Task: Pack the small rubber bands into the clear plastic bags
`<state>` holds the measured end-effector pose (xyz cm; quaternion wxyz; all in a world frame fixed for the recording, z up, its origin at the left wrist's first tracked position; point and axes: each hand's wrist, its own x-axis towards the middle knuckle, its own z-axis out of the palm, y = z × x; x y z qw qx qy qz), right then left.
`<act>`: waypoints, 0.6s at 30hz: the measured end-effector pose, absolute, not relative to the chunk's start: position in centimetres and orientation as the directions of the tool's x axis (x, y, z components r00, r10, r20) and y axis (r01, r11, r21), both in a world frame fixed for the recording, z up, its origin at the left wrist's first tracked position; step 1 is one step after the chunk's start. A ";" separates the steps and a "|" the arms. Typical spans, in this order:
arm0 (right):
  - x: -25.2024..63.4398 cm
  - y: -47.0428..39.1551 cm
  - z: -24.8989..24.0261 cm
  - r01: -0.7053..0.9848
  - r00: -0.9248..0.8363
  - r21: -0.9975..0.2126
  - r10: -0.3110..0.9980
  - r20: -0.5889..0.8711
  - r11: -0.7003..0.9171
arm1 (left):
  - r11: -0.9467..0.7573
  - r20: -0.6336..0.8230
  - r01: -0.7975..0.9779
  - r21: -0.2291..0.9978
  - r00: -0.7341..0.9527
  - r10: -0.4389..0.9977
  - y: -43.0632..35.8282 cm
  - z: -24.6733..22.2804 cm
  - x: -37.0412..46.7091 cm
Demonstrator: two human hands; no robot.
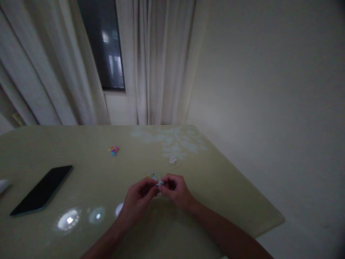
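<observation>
My left hand (138, 197) and my right hand (176, 190) meet over the middle of the table. Between their pinched fingertips is a small pale bluish-white piece (160, 183), gripped from both sides. Its exact kind is too small to make out. Just behind the fingers lies a small clear bag (154, 176) with something yellow and greenish by it, partly hidden by my left hand. Farther back to the right, a little group of white pieces (172, 160) rests on the table, apart from my hands.
A pile of small multicoloured pieces (113, 150) sits at the back left. A dark tablet (43, 190) lies flat on the left, with a white object (3, 185) at the far left edge. The glossy table (226, 201) reflects lights; wall and curtains stand behind it.
</observation>
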<state>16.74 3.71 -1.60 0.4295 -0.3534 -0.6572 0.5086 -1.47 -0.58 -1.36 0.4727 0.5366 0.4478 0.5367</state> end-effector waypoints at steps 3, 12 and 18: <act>16.8 4.0 -1.9 0.003 -0.407 -0.981 0.896 0.175 0.193 | -0.153 0.154 -0.026 0.988 0.029 0.988 -0.6 -1.3 -1.3; 16.6 3.7 -2.1 0.118 -0.335 -0.904 0.874 0.353 0.410 | -0.070 0.068 -0.122 0.990 -0.014 0.998 -0.2 -2.1 -1.5; 16.6 3.5 -2.1 0.172 -0.319 -0.806 0.806 0.499 0.567 | -0.094 0.096 -0.155 0.983 0.006 0.995 -0.3 -1.9 -1.1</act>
